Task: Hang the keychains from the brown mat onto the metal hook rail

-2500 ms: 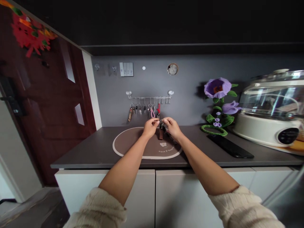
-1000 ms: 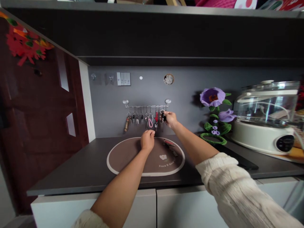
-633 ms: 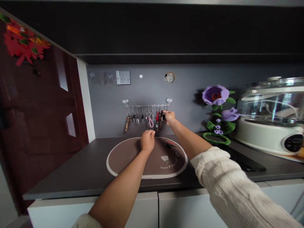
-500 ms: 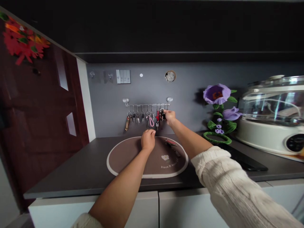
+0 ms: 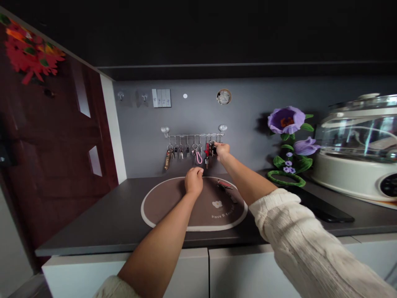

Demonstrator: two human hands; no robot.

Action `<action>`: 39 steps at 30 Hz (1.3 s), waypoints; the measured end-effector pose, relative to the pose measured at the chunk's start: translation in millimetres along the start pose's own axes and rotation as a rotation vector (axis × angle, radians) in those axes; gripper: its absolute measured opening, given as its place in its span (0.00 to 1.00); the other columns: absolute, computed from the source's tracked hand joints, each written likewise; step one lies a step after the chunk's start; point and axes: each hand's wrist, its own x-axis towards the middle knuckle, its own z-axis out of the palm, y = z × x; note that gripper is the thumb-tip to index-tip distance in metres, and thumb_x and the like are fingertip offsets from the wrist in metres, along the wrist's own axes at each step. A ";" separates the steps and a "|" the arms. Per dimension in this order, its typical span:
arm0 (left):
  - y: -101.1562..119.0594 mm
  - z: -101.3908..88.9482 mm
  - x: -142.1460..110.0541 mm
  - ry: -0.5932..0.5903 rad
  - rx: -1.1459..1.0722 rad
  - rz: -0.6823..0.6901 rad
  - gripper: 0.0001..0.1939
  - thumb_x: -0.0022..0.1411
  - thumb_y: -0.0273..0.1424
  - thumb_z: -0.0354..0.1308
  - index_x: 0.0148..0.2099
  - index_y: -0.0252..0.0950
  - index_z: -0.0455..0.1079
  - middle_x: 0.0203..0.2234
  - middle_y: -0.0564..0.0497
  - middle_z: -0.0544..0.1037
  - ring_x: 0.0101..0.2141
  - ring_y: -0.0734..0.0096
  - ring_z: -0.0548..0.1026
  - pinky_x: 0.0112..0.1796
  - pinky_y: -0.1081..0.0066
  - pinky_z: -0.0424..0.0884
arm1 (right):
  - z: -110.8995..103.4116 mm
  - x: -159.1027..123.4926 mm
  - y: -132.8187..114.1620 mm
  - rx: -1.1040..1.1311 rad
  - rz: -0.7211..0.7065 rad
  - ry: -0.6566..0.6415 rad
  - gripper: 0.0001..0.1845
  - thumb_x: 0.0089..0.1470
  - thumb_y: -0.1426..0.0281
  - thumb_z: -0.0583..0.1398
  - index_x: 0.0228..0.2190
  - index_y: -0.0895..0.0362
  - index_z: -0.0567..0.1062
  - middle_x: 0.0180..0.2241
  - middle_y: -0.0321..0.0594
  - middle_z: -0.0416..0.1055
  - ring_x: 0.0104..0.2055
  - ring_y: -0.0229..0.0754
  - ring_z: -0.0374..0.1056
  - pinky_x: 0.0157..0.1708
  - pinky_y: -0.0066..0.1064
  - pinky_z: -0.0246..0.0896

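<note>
My right hand (image 5: 222, 151) is closed by pinched fingers on a bunch of keys (image 5: 212, 149), whose metal ring is up at the right part of the hook rail (image 5: 194, 135). Whether the ring sits on a hook cannot be made out. Left of it hang several other key bunches, among them one with a red tag (image 5: 207, 150), one with a pink loop (image 5: 198, 157) and one with a brown fob (image 5: 167, 159). My left hand (image 5: 194, 181) is curled above the brown oval mat (image 5: 167, 207); its fingers hide whatever they may hold. More keys with a red piece (image 5: 224, 184) lie on the mat.
At the right, a purple flower ornament (image 5: 287, 121), a black phone-like slab (image 5: 328, 207) and a white appliance with a clear top (image 5: 350, 171) stand or lie on the dark counter (image 5: 102, 219). A dark cabinet (image 5: 198, 33) overhangs the wall. A brown door (image 5: 62, 165) is at the left.
The camera view has shifted a little, so the scene sits slightly differently. Both hands keep nearly the same places, the right one still at the keys on the rail.
</note>
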 end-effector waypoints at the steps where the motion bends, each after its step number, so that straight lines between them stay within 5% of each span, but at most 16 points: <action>1: -0.3 -0.1 0.3 0.002 0.000 -0.005 0.12 0.57 0.29 0.45 0.33 0.34 0.70 0.28 0.48 0.73 0.32 0.70 0.68 0.34 0.71 0.61 | -0.9 0.4 1.7 -0.008 -0.003 0.002 0.05 0.43 0.71 0.58 0.22 0.60 0.68 0.14 0.33 0.63 0.17 0.32 0.59 0.17 0.23 0.58; 22: -4.1 2.3 1.6 -0.012 -0.039 -0.019 0.11 0.56 0.29 0.47 0.32 0.34 0.70 0.28 0.48 0.73 0.32 0.70 0.68 0.35 0.72 0.62 | -21.6 -13.3 4.9 -0.096 -0.114 -0.117 0.04 0.40 0.73 0.55 0.18 0.60 0.67 0.14 0.29 0.59 0.18 0.28 0.51 0.21 0.21 0.48; 31: -3.9 2.7 2.1 -0.041 -0.064 0.006 0.10 0.56 0.29 0.47 0.32 0.34 0.70 0.28 0.48 0.74 0.32 0.71 0.69 0.36 0.71 0.63 | -38.8 -39.9 -13.7 -0.159 -0.124 -0.134 0.05 0.43 0.72 0.56 0.20 0.60 0.69 0.17 0.31 0.63 0.20 0.29 0.56 0.23 0.21 0.52; 39: -1.7 5.4 -0.4 -0.118 -0.110 0.077 0.10 0.55 0.29 0.48 0.32 0.33 0.71 0.30 0.48 0.75 0.33 0.71 0.69 0.37 0.71 0.63 | -63.2 -77.0 -22.4 -0.078 -0.078 -0.304 0.05 0.45 0.71 0.56 0.24 0.61 0.69 0.24 0.36 0.68 0.23 0.29 0.61 0.23 0.21 0.55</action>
